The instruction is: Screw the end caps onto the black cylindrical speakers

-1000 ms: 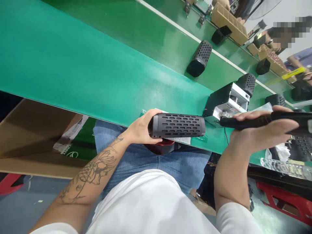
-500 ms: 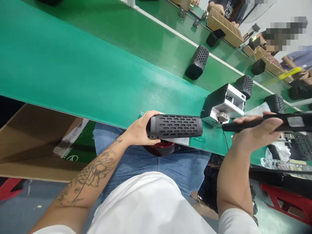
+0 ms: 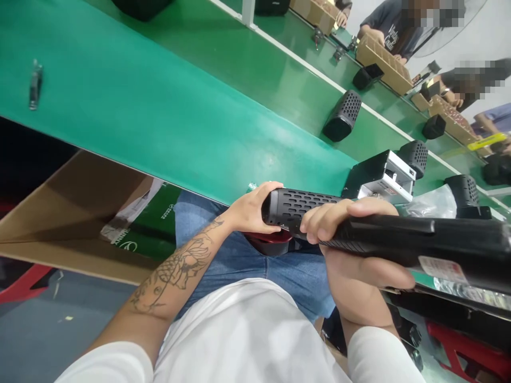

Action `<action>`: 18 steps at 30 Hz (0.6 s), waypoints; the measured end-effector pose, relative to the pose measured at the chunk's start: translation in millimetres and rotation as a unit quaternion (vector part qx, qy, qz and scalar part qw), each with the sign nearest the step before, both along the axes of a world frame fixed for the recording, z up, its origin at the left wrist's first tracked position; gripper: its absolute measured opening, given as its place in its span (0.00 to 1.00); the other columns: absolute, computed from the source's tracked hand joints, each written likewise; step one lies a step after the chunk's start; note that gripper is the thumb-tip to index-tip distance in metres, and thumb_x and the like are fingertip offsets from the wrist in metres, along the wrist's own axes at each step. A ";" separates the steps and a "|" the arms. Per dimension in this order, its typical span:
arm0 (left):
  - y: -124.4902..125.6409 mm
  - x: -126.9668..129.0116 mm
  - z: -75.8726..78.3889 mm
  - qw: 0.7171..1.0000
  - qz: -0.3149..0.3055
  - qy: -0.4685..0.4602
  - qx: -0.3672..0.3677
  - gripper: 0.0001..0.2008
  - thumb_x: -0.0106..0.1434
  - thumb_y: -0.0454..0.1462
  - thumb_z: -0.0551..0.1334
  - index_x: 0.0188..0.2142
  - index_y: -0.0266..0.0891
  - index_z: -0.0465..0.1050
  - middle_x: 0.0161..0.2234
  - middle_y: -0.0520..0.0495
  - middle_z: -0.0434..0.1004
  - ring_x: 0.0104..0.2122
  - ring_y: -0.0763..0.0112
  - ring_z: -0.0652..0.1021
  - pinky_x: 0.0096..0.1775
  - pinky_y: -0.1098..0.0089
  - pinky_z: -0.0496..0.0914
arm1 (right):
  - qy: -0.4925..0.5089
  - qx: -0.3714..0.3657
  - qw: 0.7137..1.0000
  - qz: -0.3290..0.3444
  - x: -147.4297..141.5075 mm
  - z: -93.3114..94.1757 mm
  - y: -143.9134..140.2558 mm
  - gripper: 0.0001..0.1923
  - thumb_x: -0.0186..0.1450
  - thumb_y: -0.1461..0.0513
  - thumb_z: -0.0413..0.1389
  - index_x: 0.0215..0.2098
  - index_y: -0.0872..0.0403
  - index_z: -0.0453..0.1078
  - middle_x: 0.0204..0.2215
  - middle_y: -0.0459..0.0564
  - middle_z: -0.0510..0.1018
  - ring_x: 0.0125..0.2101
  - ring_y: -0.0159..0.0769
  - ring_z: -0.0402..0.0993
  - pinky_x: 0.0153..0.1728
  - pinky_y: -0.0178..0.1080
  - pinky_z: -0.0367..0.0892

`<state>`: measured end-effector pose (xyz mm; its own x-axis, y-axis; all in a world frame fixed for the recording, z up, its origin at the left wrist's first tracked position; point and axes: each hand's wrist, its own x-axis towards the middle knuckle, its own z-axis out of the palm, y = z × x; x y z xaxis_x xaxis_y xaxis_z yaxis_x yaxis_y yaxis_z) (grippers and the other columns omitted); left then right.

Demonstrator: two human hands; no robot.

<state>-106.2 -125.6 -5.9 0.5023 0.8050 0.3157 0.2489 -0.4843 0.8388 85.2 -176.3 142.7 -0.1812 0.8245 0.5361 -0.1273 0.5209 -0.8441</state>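
Observation:
My left hand [image 3: 251,210] grips the left end of a black perforated cylindrical speaker [image 3: 297,207], held level just over the near edge of the green conveyor belt [image 3: 159,117]. My right hand [image 3: 351,250] is closed around a long black electric screwdriver [image 3: 419,244], which now lies across the speaker's right half and hides it. A red object [image 3: 271,243] sits on my lap under the speaker.
A black and silver machine box [image 3: 379,175] stands on the belt just beyond my hands. More black speakers [image 3: 342,115] stand farther along the belt. Other people work at cardboard trays [image 3: 383,56] at the far side. A cardboard box [image 3: 75,213] sits under the table, left.
My right hand has brought the screwdriver leftward and nearer, from beside the speaker to across its right end. The left hand still holds the speaker. The view has shifted a little.

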 end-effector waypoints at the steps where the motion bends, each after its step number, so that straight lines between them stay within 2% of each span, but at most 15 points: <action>1: -0.1 0.5 -0.1 1.000 -0.003 0.000 -0.001 0.53 0.52 0.48 0.79 0.71 0.48 0.55 0.67 0.39 0.70 0.63 0.48 0.78 0.64 0.50 0.75 | 0.021 0.030 0.999 0.002 -4.7 -5.4 7.6 0.31 0.64 0.30 0.61 0.53 0.39 0.75 0.22 0.40 0.74 0.16 0.36 0.69 0.22 0.44 0.73; 3: 0.2 1.2 -0.3 1.000 -0.007 0.000 -0.006 0.53 0.52 0.49 0.79 0.71 0.48 0.55 0.67 0.39 0.70 0.62 0.48 0.79 0.63 0.50 0.76 | 0.042 0.070 0.997 0.001 -12.9 -13.7 18.6 0.32 0.65 0.30 0.59 0.51 0.43 0.77 0.21 0.41 0.75 0.14 0.35 0.68 0.18 0.41 0.72; 9: 1.4 3.0 -1.3 1.000 -0.007 -0.005 -0.006 0.52 0.51 0.50 0.80 0.69 0.48 0.57 0.65 0.39 0.71 0.58 0.48 0.81 0.60 0.51 0.77 | 0.056 0.058 0.996 0.041 -18.7 -16.3 22.7 0.36 0.66 0.28 0.55 0.47 0.48 0.80 0.21 0.43 0.77 0.15 0.35 0.72 0.18 0.41 0.74; 15: 0.6 4.0 -0.5 1.000 0.000 -0.003 0.005 0.51 0.52 0.50 0.79 0.68 0.47 0.57 0.63 0.40 0.72 0.57 0.50 0.80 0.59 0.53 0.76 | 0.053 -0.021 0.997 0.061 -20.5 -12.6 22.9 0.25 0.64 0.39 0.69 0.43 0.48 0.80 0.22 0.43 0.79 0.17 0.35 0.74 0.22 0.41 0.77; 18: 0.2 3.9 0.6 1.000 -0.001 0.003 0.000 0.50 0.51 0.49 0.79 0.68 0.47 0.58 0.63 0.40 0.72 0.58 0.50 0.80 0.59 0.54 0.76 | 0.073 -0.037 0.994 0.067 -24.3 -14.7 22.4 0.24 0.63 0.40 0.71 0.41 0.49 0.78 0.22 0.42 0.78 0.16 0.33 0.73 0.21 0.39 0.75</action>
